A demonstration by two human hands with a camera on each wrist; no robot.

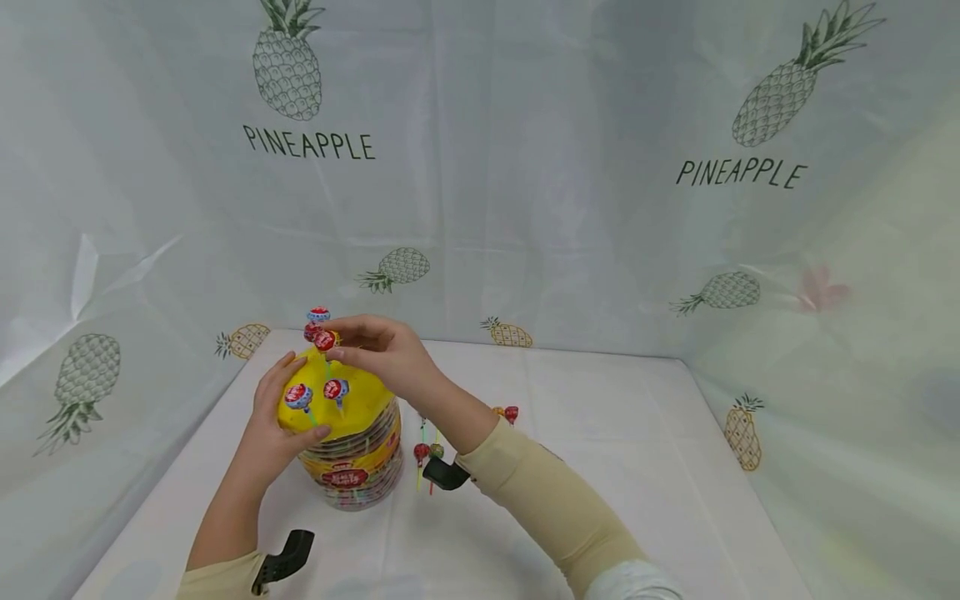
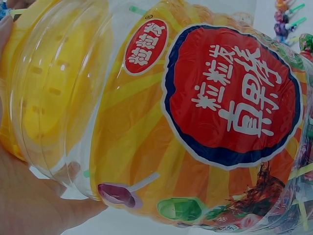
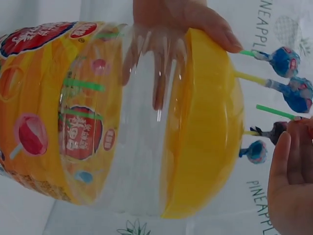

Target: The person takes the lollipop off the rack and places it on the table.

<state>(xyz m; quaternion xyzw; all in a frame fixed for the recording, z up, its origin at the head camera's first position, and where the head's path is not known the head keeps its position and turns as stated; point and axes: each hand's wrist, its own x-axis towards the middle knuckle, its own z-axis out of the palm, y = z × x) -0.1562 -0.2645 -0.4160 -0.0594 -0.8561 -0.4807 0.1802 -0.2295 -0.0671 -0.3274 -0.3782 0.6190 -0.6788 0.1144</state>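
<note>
A clear ribbed jar [image 1: 362,493] with a yellow-orange label [image 2: 142,112] stands upright on the table's left part. Its domed yellow lid [image 3: 208,127] has several lollipops stuck in it, among them two blue-wrapped lollipops [image 1: 298,396] at the front. My left hand [image 1: 276,421] holds the lid's left side, thumb along the front rim. Above the lid, my right hand [image 1: 393,357] pinches a red-wrapped lollipop [image 1: 326,340] by its head. The lollipop's green stick [image 3: 274,111] points at the dome, its tip apart from the surface in the right wrist view.
Right of the jar, loose lollipops [image 1: 422,452] lie on the white table [image 1: 600,433], partly hidden by my right forearm. More loose lollipops [image 1: 512,414] lie behind that arm. A pineapple-print sheet [image 1: 525,208] hangs around the table.
</note>
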